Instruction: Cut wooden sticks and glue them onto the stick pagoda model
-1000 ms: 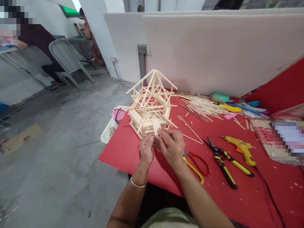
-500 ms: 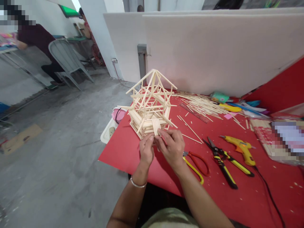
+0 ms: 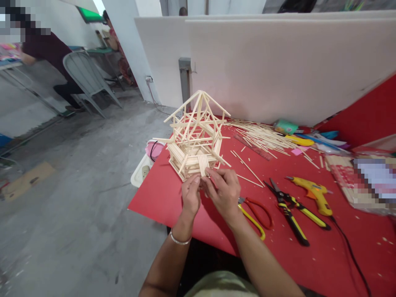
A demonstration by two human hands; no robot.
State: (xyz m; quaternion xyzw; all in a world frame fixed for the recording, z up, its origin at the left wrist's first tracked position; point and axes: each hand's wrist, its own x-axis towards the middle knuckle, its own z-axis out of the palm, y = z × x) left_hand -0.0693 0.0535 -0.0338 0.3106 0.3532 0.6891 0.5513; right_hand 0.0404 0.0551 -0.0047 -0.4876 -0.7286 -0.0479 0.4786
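Observation:
A small house built of thin wooden sticks (image 3: 196, 134) stands near the left edge of a red table (image 3: 173, 198). My left hand (image 3: 191, 196) and my right hand (image 3: 223, 190) meet at the house's near bottom corner. The fingertips of both are pinched together against the stick wall there. What they pinch is too small to make out. A silver bracelet circles my left wrist.
A pile of loose sticks (image 3: 262, 136) lies behind the house. Red-and-yellow pliers (image 3: 255, 214), black-and-yellow snips (image 3: 289, 210) and a yellow glue gun (image 3: 314, 194) lie to the right. A white partition (image 3: 278, 62) backs the table. A person sits far left beside a grey chair (image 3: 83, 76).

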